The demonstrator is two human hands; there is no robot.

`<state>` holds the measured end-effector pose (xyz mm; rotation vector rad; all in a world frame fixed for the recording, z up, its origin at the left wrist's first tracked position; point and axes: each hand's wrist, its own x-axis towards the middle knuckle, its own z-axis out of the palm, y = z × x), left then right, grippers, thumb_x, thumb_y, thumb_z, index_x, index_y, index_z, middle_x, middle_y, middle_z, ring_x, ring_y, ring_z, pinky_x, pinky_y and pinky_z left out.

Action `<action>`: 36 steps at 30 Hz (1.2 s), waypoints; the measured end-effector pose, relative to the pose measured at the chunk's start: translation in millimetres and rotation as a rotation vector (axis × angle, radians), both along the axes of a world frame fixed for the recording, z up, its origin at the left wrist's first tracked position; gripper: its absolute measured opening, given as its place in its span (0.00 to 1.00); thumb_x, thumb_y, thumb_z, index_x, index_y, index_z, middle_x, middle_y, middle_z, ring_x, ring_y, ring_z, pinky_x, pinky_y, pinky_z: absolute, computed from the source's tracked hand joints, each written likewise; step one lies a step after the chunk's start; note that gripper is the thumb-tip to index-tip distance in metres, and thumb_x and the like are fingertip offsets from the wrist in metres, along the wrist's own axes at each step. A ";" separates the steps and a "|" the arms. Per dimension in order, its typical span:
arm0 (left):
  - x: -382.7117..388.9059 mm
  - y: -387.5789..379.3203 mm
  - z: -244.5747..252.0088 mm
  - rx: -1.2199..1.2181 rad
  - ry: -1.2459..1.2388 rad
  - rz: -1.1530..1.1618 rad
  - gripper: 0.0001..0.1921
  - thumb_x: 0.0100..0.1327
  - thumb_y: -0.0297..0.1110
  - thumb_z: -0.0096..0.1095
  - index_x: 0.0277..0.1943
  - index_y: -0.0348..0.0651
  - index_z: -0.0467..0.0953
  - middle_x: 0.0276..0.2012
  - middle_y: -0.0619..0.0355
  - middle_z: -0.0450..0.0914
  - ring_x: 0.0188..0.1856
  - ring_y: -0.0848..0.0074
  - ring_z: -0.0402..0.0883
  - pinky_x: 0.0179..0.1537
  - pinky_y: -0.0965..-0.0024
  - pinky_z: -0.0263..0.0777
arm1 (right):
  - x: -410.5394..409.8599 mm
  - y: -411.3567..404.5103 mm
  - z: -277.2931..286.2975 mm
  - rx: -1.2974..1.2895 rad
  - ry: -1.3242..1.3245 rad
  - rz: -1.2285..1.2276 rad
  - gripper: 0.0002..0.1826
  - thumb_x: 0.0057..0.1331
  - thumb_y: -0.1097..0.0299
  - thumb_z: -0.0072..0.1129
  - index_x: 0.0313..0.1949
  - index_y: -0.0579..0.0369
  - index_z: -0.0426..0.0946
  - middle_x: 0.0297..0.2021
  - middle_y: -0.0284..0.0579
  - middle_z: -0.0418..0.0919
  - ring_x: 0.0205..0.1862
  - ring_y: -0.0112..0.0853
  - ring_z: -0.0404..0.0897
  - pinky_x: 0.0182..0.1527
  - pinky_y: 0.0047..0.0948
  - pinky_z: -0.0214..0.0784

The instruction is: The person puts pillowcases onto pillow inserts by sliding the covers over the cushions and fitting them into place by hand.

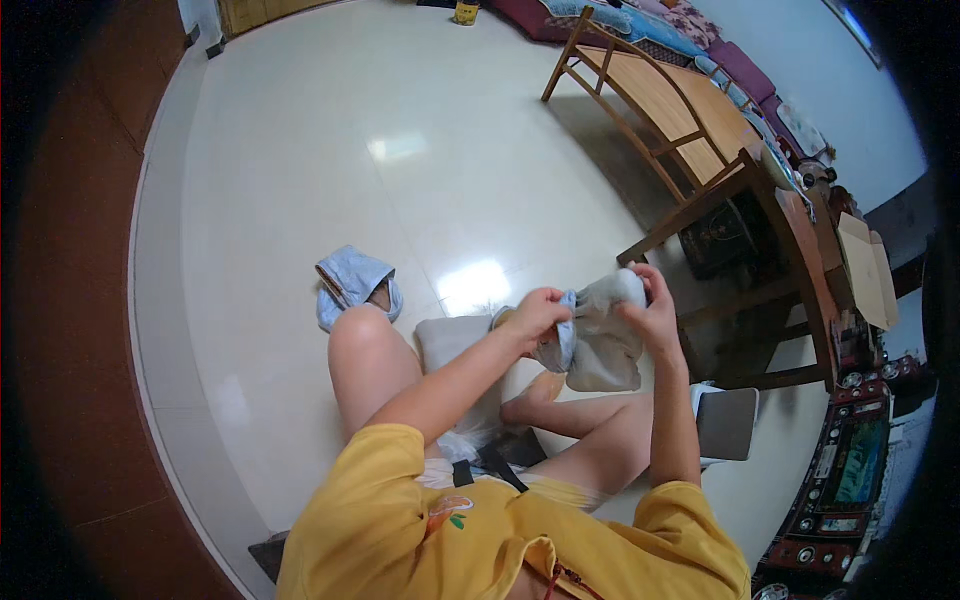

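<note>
A pale grey, partly see-through cloth piece (604, 367) with a light blue band (568, 330) along one side is held between my hands. My left hand (541, 321) pinches the blue band, with its fingers curled around it. At the opposite end, my right hand (652, 311) grips the grey cloth between thumb and fingers. Beyond my bent left knee (367, 330) lies a crumpled light blue fabric item (360, 281) with a brownish opening. Below my left forearm is a light grey, cushion-like block (454, 341), partly hidden by that arm.
Wooden chairs or benches (637, 75) stand to the right on the glossy tiled floor (285, 150). A small stool with a grey top (726, 424) is beside my right arm. At the far back sits a yellow container (466, 12). An open cardboard box (862, 262) is at the right.
</note>
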<state>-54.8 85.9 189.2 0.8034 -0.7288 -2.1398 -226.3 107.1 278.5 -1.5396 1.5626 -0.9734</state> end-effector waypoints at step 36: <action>31.5 50.4 -47.9 -0.006 -0.303 0.671 0.07 0.51 0.25 0.56 0.34 0.34 0.70 0.25 0.60 0.73 0.25 0.84 0.69 0.26 0.84 0.64 | 58.5 65.4 -110.1 0.607 -0.269 -0.008 0.07 0.57 0.67 0.52 0.29 0.58 0.71 0.20 0.34 0.72 0.22 0.20 0.69 0.26 0.20 0.62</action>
